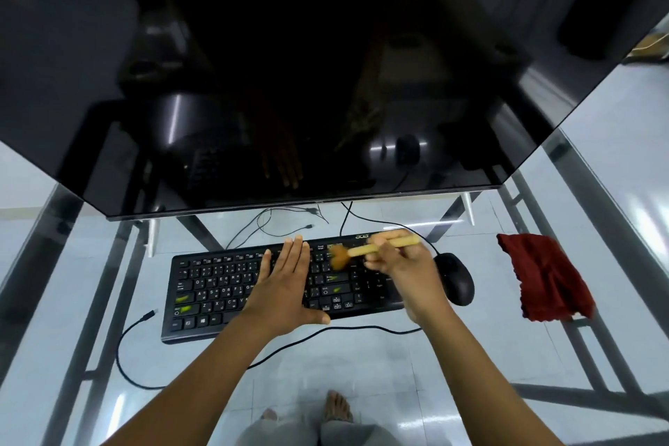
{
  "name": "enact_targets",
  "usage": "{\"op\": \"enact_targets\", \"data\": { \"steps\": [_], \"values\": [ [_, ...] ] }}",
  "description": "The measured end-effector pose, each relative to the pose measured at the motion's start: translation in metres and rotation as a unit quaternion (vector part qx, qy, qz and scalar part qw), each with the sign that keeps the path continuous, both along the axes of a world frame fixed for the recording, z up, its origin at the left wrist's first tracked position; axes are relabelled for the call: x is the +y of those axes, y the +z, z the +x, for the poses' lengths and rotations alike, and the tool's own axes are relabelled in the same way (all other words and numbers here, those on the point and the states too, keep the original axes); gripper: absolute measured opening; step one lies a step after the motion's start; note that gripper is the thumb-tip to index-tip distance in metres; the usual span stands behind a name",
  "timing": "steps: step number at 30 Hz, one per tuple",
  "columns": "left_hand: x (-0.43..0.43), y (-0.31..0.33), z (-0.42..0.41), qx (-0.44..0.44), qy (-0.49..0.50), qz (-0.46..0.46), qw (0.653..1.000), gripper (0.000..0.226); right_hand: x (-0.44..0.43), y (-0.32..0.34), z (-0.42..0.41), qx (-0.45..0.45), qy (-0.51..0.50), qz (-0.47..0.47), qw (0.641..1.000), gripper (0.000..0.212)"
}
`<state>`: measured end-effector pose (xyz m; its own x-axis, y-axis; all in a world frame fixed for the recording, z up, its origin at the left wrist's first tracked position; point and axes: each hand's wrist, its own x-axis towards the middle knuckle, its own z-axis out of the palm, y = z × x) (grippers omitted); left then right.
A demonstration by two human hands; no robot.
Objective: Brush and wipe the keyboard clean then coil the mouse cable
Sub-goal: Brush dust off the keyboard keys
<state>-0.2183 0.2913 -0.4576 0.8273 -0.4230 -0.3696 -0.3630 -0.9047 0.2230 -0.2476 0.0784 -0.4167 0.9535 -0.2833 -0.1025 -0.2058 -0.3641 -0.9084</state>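
While brushing proceeds: black Acer keyboard (253,286), flat on glass desk (597,163), left hand (286,282) spread open, pressing its middle. Right hand (405,264) closed around wooden brush (376,250), bristles blurred, seemingly on upper right keys. Advised: short strokes outward, keyboard kept pinned. Mouse (454,277) just beside; red cloth (546,279) near.

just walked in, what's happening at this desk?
A person is brushing the black keyboard. The right hand holds a wooden brush, bristles on the keys right of centre, while the left hand lies flat on the middle keys. The red cloth and mouse lie untouched to the right.
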Motion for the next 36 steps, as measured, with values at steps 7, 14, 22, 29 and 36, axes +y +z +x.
{"op": "enact_targets", "data": {
  "steps": [7,14,22,29,36],
  "values": [
    [0.017,0.002,-0.004,-0.014,0.035,-0.007,0.999,0.126,0.033,0.004,0.024,-0.005,0.043,-0.047,0.998,0.015],
    [0.038,-0.001,-0.01,-0.044,0.07,-0.014,0.997,0.13,0.058,0.004,0.025,-0.01,0.111,-0.05,0.992,0.013],
    [0.05,-0.016,-0.019,-0.081,0.085,-0.048,0.992,0.129,0.055,0.002,0.006,-0.023,0.215,-0.126,0.968,0.012],
    [0.058,-0.013,-0.016,-0.07,0.081,-0.063,0.992,0.142,0.051,0.0,-0.008,-0.005,0.222,-0.088,0.971,0.011],
    [0.126,-0.01,-0.015,-0.089,0.188,-0.13,0.97,0.146,0.062,0.006,0.005,-0.029,0.183,-0.089,0.979,0.01]
  ]
}}
